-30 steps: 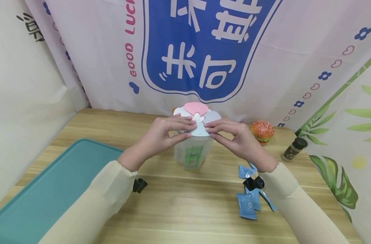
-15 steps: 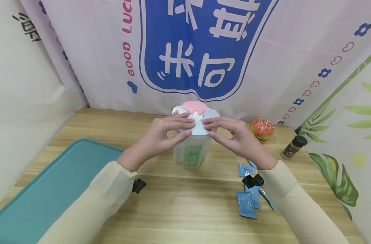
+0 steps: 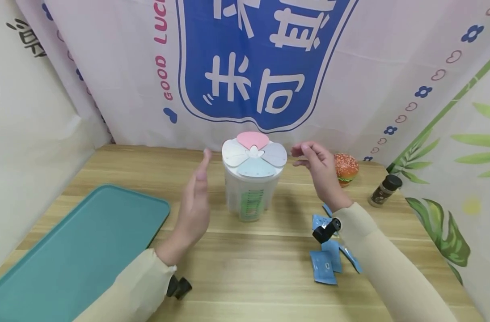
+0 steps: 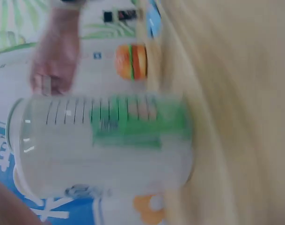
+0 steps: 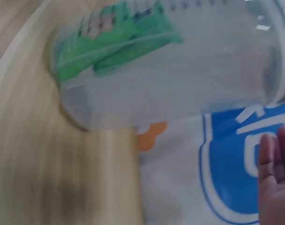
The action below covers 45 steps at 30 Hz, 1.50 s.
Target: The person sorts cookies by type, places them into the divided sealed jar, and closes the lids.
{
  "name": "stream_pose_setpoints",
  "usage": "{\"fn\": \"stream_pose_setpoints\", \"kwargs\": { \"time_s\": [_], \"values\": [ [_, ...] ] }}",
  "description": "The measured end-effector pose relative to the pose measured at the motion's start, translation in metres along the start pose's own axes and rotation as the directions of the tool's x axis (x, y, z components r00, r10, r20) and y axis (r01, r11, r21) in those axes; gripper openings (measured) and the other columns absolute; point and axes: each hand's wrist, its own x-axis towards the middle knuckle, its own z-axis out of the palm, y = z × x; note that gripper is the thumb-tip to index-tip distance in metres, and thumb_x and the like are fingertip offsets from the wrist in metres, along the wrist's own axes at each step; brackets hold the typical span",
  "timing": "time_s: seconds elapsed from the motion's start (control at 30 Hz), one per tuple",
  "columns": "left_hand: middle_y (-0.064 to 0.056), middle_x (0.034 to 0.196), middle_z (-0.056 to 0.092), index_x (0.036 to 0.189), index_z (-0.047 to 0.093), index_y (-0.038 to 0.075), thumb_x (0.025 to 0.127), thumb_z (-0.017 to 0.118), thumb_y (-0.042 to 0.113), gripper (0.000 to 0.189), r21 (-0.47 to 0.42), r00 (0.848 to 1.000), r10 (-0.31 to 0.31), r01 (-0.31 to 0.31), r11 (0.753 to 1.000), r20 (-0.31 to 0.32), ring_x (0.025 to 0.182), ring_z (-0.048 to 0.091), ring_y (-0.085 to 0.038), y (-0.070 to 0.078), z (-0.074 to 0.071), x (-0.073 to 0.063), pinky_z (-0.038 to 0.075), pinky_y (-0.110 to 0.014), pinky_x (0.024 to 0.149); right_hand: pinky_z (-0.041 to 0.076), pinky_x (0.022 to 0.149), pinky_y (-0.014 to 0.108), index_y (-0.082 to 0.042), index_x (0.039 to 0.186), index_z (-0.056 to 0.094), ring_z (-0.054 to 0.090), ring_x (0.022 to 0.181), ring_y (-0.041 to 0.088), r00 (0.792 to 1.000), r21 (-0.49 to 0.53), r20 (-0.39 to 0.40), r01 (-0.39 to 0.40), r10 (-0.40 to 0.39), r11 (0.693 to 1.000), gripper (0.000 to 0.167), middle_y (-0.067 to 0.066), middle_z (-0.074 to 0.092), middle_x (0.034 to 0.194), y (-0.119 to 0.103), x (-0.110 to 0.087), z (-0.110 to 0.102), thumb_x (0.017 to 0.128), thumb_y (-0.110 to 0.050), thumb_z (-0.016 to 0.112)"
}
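Observation:
A clear storage canister [image 3: 231, 197] with scale marks stands upright on the table. Its petal-patterned lid [image 3: 256, 168] in pink, white, grey and pale blue is on top. Green packets [image 4: 128, 123] show through its wall near the bottom. Left of the canister, apart from it, my left hand [image 3: 194, 203] is raised with fingers straight; the right wrist view catches these fingers [image 5: 267, 157] too. My right hand [image 3: 320, 172] hovers just right of the lid, not touching it, fingers loosely bent and nothing seen in them. The left wrist view is blurred.
A teal tray [image 3: 88, 237] lies at the left. On the right are several blue packets [image 3: 323, 267], a toy hamburger [image 3: 345, 167] and a black-capped seasoning bottle [image 3: 383, 191]. A printed cloth [image 3: 140, 125] hangs behind the wooden table [image 3: 245, 277].
Both hands were on the lid; they have let go and moved apart, the left one down and leftward, the right one to the right. The canister stays standing.

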Motion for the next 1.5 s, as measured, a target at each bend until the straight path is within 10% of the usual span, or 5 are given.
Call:
{"fn": "stream_pose_setpoints", "kwargs": {
  "time_s": [0.17, 0.33, 0.47, 0.97, 1.5],
  "values": [
    [-0.006, 0.177, 0.012, 0.167, 0.012, 0.006, 0.111, 0.001, 0.056, 0.076, -0.087, 0.962, -0.269, 0.271, 0.958, 0.04, 0.166, 0.01, -0.024, -0.001, 0.001, -0.018, 0.009, -0.046, 0.138, 0.038, 0.128, 0.048, 0.006, 0.157, 0.036, 0.039, 0.154, 0.033, 0.942, 0.003, 0.243, -0.241, 0.233, 0.971, 0.073, 0.021, 0.041, 0.165, 0.033, 0.007, 0.007, 0.114, -0.051, 0.021],
    [-0.01, 0.178, 0.0, 0.168, 0.001, 0.006, 0.105, -0.002, 0.067, 0.087, -0.171, 0.911, -0.386, 0.407, 0.897, 0.144, 0.167, -0.001, -0.032, 0.003, 0.008, -0.027, 0.001, -0.051, 0.137, 0.007, 0.137, 0.052, -0.001, 0.167, 0.004, 0.003, 0.166, 0.035, 0.817, 0.051, 0.443, -0.435, 0.37, 0.899, 0.099, 0.018, 0.003, 0.177, 0.057, 0.007, 0.008, 0.102, -0.075, 0.0],
    [-0.013, 0.178, -0.004, 0.168, -0.002, 0.005, 0.104, -0.003, 0.068, 0.089, -0.219, 0.891, -0.427, 0.453, 0.864, 0.155, 0.166, -0.005, -0.036, 0.006, 0.021, -0.033, -0.002, -0.055, 0.136, 0.002, 0.137, 0.053, -0.004, 0.168, -0.005, -0.001, 0.165, 0.038, 0.77, 0.084, 0.496, -0.503, 0.402, 0.86, 0.107, 0.021, -0.004, 0.177, 0.068, 0.006, 0.008, 0.097, -0.084, 0.006],
    [-0.021, 0.177, -0.003, 0.166, 0.0, -0.003, 0.104, -0.007, 0.066, 0.093, -0.271, 0.881, -0.439, 0.473, 0.839, 0.178, 0.166, -0.003, -0.035, 0.01, 0.046, -0.039, 0.003, -0.055, 0.137, 0.003, 0.137, 0.054, 0.004, 0.166, 0.004, 0.004, 0.165, 0.042, 0.708, 0.106, 0.571, -0.566, 0.416, 0.818, 0.112, 0.026, 0.007, 0.175, 0.074, 0.0, 0.018, 0.097, -0.085, 0.009],
    [-0.02, 0.177, 0.004, 0.166, 0.006, -0.004, 0.107, -0.005, 0.061, 0.088, -0.258, 0.894, -0.424, 0.448, 0.856, 0.146, 0.166, 0.004, -0.033, 0.001, 0.043, -0.03, 0.01, -0.051, 0.137, 0.008, 0.137, 0.054, 0.004, 0.166, 0.001, 0.009, 0.164, 0.045, 0.728, 0.031, 0.511, -0.547, 0.457, 0.836, 0.101, 0.029, 0.005, 0.174, 0.066, -0.004, 0.017, 0.102, -0.075, 0.002]
  ]
}}
